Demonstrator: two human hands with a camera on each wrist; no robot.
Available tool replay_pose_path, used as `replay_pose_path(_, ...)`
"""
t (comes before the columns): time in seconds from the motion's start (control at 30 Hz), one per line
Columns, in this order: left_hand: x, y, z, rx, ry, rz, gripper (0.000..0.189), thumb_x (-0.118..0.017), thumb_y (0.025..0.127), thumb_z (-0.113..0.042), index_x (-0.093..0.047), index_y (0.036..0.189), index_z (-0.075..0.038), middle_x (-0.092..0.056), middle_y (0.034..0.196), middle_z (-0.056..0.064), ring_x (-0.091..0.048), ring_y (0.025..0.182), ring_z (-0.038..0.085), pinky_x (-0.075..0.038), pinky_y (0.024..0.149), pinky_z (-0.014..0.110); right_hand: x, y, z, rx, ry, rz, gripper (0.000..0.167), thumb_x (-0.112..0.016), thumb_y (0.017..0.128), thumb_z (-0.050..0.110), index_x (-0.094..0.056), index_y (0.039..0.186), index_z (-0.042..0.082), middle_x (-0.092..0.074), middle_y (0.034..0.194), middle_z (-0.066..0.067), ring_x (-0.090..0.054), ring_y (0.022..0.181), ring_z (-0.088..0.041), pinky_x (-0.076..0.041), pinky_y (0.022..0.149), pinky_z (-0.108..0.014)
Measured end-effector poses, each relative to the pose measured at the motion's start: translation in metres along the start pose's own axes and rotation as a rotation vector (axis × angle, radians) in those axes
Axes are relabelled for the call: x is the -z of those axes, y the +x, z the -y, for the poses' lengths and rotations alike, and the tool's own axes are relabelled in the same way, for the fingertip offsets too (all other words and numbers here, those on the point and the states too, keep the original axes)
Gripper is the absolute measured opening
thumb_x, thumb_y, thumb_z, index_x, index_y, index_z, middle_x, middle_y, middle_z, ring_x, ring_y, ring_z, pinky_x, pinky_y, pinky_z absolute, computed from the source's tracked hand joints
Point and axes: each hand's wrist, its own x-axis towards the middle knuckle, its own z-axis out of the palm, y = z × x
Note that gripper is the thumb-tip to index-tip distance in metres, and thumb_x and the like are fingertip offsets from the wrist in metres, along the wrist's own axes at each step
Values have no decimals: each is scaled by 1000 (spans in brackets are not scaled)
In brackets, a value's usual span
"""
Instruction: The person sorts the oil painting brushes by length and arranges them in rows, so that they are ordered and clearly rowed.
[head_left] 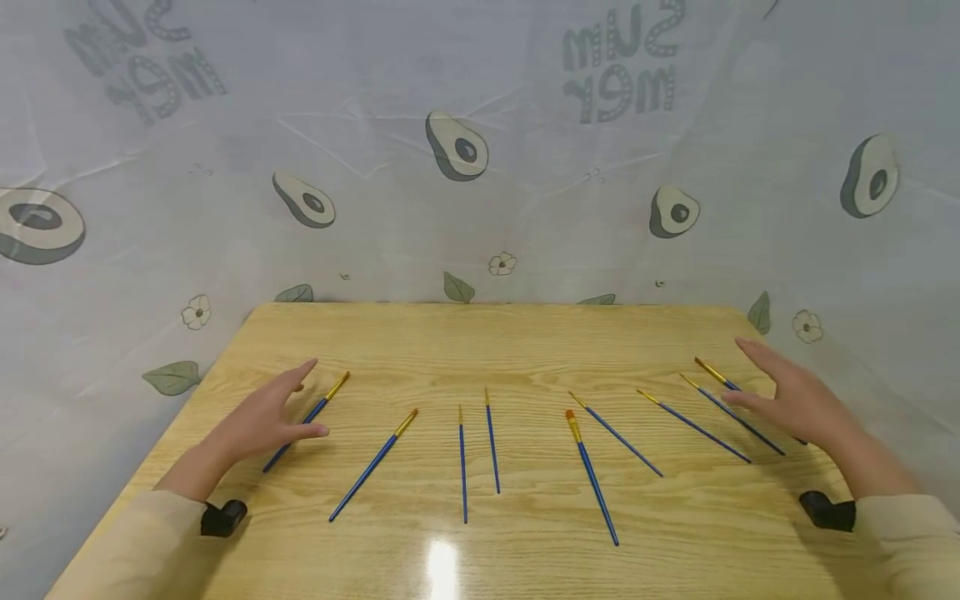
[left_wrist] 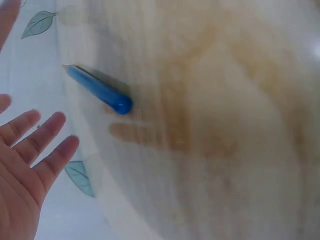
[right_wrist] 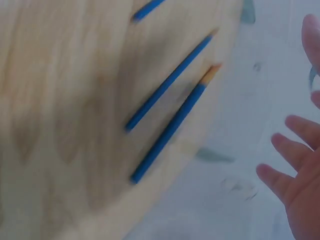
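Several thin paintbrushes with blue handles and gold ferrules lie spread over the wooden table. My left hand [head_left: 262, 417] hovers at the table's left side, fingers extended and holding nothing. Beside it lies a paintbrush [head_left: 315, 412], partly covered by the thumb in the head view; its blue handle [left_wrist: 100, 91] shows in the left wrist view. At the right side, my right hand [head_left: 810, 408] is raised with spread fingers, holding nothing. It partly hides the far-right paintbrush [head_left: 716, 375]. A thinner paintbrush [head_left: 738, 417] lies just left of that one.
Between the hands lie a slanted brush [head_left: 373, 468], two thin brushes [head_left: 462, 471] [head_left: 492, 442], a flat-tipped brush [head_left: 592, 477] and more thin ones [head_left: 618, 435] [head_left: 697, 427]. The wooden table [head_left: 525, 342] meets a patterned cloth [head_left: 390, 233] at its back and sides.
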Motion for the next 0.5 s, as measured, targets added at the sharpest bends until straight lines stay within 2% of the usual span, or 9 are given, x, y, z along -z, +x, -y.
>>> replay_pose_path(0.07, -2, -4, 2, 20, -44, 7, 103, -74, 79, -56, -25, 154, -4, -34, 149, 24, -47, 123, 42, -44, 94, 61, 0, -5, -12, -59, 4, 13, 89, -67, 92, 40, -16, 156, 8, -23, 149, -36, -42, 116, -57, -38, 82, -69)
replay_pose_path(0.13, -3, -7, 4, 38, -97, 11, 99, -74, 79, -53, -30, 151, -1, -38, 146, 24, -51, 118, 41, -49, 89, 56, 1, -8, -24, -107, 18, 33, 84, -64, 94, 41, -19, 155, 4, -29, 143, -40, -47, 106, -59, -41, 78, -67)
replay_pose_path(0.23, -6, -8, 7, 49, -166, 7, 93, -77, 79, -48, -37, 148, 0, -43, 142, 23, -56, 111, 37, -55, 82, 46, 0, -11, -41, -174, 67, 39, 76, -61, 96, 40, -29, 151, -2, -39, 136, -41, -53, 100, -53, -46, 76, -62)
replay_pose_path(0.3, -9, -5, 9, 51, -188, 2, 89, -78, 79, -44, -40, 147, -1, -49, 138, 21, -59, 106, 34, -56, 77, 41, 0, -13, -52, -195, 116, 38, 72, -61, 97, 37, -34, 146, -8, -44, 133, -39, -51, 111, -48, -45, 81, -62)
replay_pose_path(0.37, -12, -2, 10, 53, -204, 0, 86, -80, 79, -40, -43, 145, 0, -54, 132, 20, -60, 103, 32, -56, 76, 40, -3, -16, -62, -224, 157, 35, 70, -62, 96, 37, -40, 142, -10, -49, 130, -36, -60, 104, -22, -52, 81, -47)
replay_pose_path(0.43, -14, 0, 11, 70, -215, 1, 83, -81, 78, -38, -45, 143, 0, -58, 124, 17, -61, 101, 30, -55, 77, 40, -7, -16, -72, -235, 203, 48, 67, -63, 96, 36, -42, 139, -12, -55, 126, -32, -57, 92, 0, -54, 75, -32)
replay_pose_path(0.5, -16, 3, 12, 97, -235, 6, 81, -82, 77, -37, -48, 141, -1, -61, 118, 14, -61, 99, 28, -54, 78, 40, -11, -17, -81, -249, 291, 64, 63, -64, 96, 32, -45, 138, -10, -65, 120, -15, -52, 88, 13, -51, 70, -20)
